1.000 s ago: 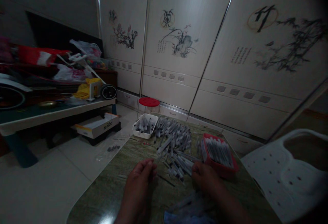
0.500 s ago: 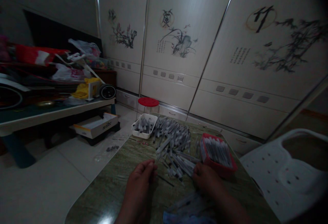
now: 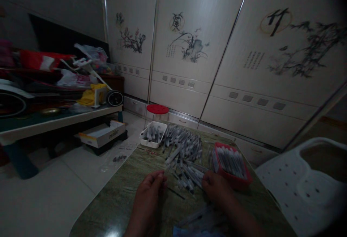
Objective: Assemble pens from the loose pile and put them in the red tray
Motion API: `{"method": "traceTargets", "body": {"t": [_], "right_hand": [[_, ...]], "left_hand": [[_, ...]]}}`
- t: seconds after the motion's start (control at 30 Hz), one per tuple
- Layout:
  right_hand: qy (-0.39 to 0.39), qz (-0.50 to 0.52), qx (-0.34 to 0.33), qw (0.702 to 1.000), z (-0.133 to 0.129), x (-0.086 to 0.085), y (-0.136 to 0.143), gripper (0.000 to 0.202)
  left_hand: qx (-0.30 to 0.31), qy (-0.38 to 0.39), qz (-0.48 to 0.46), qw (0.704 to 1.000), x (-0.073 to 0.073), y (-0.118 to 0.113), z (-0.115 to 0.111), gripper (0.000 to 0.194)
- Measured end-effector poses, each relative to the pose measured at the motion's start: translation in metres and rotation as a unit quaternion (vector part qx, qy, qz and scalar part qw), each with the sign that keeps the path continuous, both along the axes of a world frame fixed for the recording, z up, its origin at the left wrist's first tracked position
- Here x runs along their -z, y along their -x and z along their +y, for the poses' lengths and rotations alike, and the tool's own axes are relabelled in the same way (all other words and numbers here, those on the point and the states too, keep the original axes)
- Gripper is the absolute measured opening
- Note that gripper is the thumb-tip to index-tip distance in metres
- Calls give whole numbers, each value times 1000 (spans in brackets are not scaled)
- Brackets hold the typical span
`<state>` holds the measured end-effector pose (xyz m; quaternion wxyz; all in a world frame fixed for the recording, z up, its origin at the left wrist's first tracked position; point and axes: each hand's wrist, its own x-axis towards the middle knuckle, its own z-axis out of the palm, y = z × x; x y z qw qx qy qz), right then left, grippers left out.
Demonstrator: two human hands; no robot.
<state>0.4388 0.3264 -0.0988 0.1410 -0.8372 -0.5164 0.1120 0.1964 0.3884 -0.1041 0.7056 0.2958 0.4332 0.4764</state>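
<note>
My left hand (image 3: 149, 193) is closed in a pinch over the near part of the table (image 3: 108, 200); what sits between its fingertips is too dim to make out. Just right of those fingers lies a thin dark stick (image 3: 176, 193), like a pen refill. My right hand (image 3: 215, 184) is closed too, at the right edge of a heap of clear pens (image 3: 185, 144), its fingertips against the pen ends there. Whatever it grips is hidden. Beside it stands a red basket (image 3: 238, 182) packed with upright pens (image 3: 231, 161).
A white tray (image 3: 151, 144) with more pens stands at the table's far left corner. Blurred clear pens and a blue wrapper (image 3: 195, 232) lie at the near edge. A red stool (image 3: 157, 109) is behind the table, a white chair (image 3: 303, 186) at the right.
My right hand has shifted slightly left along the pens. My left hand stays nearly in place. The view has moved a little.
</note>
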Motion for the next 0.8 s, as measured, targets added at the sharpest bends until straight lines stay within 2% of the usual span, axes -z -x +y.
{"method": "traceTargets", "body": {"t": [0.33, 0.47, 0.67, 0.8], "right_hand": [[-34, -15, -20, 999, 35, -6, 41, 16], [-48, -27, -33, 998, 50, -8, 57, 17], [-71, -61, -59, 994, 69, -10, 69, 25], [-83, -94, -84, 988, 85, -14, 76, 32]], "left_hand": [[-10, 20, -12, 1000, 4, -1, 2, 54], [-3, 17, 15, 1000, 2, 1, 4, 55], [9, 32, 4, 999, 8, 2, 9, 52], [25, 9, 33, 999, 14, 2, 11, 54]]}}
